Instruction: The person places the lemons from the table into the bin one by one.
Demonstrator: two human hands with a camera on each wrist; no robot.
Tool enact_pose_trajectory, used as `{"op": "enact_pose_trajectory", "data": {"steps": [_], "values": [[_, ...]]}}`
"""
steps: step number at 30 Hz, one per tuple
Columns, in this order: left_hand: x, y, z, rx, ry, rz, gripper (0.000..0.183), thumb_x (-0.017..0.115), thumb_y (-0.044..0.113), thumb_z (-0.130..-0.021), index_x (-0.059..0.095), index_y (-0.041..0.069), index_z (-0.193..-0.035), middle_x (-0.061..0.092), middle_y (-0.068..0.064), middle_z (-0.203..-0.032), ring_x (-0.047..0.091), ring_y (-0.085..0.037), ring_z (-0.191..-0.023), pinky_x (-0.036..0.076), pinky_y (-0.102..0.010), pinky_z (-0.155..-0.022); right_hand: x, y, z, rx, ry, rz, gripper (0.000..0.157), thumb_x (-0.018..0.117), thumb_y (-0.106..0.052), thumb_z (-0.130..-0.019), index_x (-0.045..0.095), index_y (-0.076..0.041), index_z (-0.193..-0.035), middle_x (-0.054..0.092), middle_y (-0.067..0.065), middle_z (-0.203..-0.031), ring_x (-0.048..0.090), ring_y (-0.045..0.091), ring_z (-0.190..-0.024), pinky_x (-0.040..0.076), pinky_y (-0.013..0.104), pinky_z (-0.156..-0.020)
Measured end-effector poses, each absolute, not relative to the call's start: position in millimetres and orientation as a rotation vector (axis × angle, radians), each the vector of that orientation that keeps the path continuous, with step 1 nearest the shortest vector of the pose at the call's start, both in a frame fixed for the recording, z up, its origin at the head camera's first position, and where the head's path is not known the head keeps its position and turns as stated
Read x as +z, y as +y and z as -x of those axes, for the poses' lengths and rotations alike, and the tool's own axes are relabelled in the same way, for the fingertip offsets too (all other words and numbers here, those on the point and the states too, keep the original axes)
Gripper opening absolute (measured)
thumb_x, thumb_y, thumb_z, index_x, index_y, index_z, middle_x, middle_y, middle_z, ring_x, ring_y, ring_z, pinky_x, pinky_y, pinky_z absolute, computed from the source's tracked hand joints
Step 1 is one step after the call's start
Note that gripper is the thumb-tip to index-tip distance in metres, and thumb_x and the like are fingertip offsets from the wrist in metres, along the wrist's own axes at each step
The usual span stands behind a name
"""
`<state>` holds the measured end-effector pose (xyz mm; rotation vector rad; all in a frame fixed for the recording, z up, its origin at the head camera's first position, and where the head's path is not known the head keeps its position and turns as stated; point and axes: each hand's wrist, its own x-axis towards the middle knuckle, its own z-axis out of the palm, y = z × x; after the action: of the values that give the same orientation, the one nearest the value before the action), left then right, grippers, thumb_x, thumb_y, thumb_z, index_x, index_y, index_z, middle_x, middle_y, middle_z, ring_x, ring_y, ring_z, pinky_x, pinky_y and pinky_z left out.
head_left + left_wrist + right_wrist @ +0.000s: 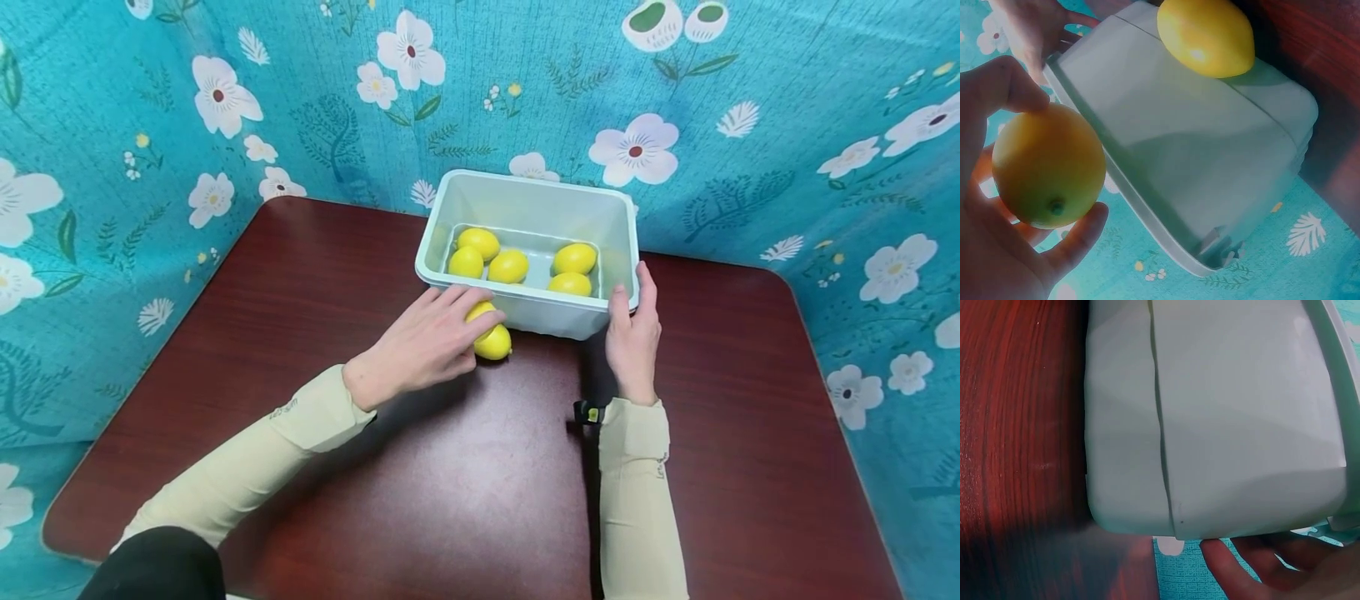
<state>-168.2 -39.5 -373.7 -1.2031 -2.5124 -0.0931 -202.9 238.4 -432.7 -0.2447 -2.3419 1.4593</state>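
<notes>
My left hand (431, 337) pinches a yellow lemon (1049, 165) between thumb and fingers, close in front of the bin's near wall. In the head view the fingers partly cover this lemon. A second lemon (493, 343) lies on the table just below it, beside the bin (532, 315). The bin is pale grey-green plastic with a raised rim. At its near right corner, my right hand (633, 346) grips the rim, thumb in front and fingers along the right side. In the right wrist view, fingertips (1216, 550) touch the bin's end wall.
Several lemons (508, 267) lie inside the bin, in a left cluster and a right pair. The bin stands at the back of a dark red-brown wooden table (330, 267). Blue flowered cloth (480, 92) hangs behind and at both sides.
</notes>
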Motion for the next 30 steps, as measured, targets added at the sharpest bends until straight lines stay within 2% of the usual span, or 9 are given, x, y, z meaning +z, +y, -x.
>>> {"op": "enact_pose_trajectory", "data": {"steps": [6,16,23,30], "values": [[-368,-33,168,-0.078,-2.483,1.228,0.044,0.061,0.024,-0.073,0.048,0.019,-0.115,0.047,-0.003,-0.119,0.045,-0.020,-0.102,0.041,-0.034,-0.074,-434,239,203,1.443,-2.324,0.241,0.050,0.040,-0.046,-0.090,0.029,-0.035,-0.138,0.037,-0.014,-0.139,0.040,0.012,-0.122,0.032,0.038,-0.102],[-360,-27,172,-0.081,-2.456,1.255,0.043,0.060,0.022,-0.073,0.047,0.018,-0.114,0.046,-0.004,-0.118,0.046,-0.020,-0.096,0.042,-0.033,-0.068,-433,238,204,1.473,-2.334,0.241,0.049,0.039,-0.045,-0.091,0.028,-0.038,-0.138,0.035,-0.016,-0.139,0.038,0.010,-0.124,0.031,0.038,-0.102],[-359,-27,175,-0.072,-2.457,1.263,0.046,0.061,0.023,-0.074,0.047,0.018,-0.116,0.046,-0.006,-0.120,0.046,-0.022,-0.099,0.043,-0.034,-0.071,-434,236,204,1.484,-2.325,0.232,0.047,0.039,-0.044,-0.091,0.028,-0.039,-0.137,0.035,-0.016,-0.139,0.038,0.010,-0.124,0.031,0.038,-0.102],[-355,-24,178,-0.071,-2.418,1.273,0.045,0.060,0.024,-0.076,0.047,0.018,-0.118,0.047,-0.006,-0.119,0.046,-0.022,-0.099,0.044,-0.034,-0.068,-435,237,204,1.491,-2.318,0.233,0.048,0.039,-0.044,-0.091,0.028,-0.037,-0.137,0.036,-0.017,-0.139,0.038,0.009,-0.122,0.032,0.038,-0.102]]}}
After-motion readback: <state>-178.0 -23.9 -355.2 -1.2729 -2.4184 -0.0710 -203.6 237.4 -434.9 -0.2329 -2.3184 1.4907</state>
